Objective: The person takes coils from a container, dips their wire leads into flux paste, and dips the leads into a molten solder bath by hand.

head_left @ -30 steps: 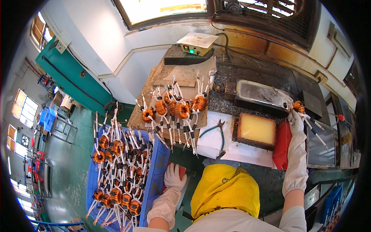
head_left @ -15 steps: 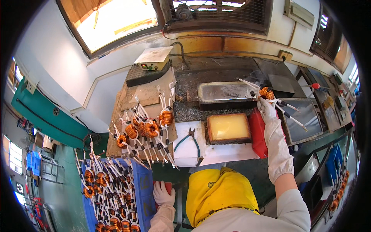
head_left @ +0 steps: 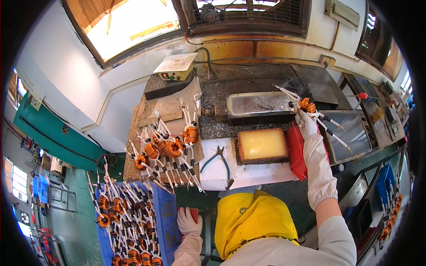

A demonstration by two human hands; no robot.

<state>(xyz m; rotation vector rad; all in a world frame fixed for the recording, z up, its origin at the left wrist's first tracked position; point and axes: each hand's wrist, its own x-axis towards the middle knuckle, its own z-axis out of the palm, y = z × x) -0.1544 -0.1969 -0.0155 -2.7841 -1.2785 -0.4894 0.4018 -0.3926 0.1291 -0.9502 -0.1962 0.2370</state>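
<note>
Toroid coil (head_left: 307,105) fills my right grip (head_left: 307,125), probably to leave its leads (head_left: 341,143) free; my left grip (head_left: 189,221), I can't judge.

The gloved right hand (head_left: 306,126) reaches forward on an extended arm (head_left: 321,173), fingers (head_left: 301,117) curled; the gloved left hand (head_left: 189,223) lies lower.
</note>
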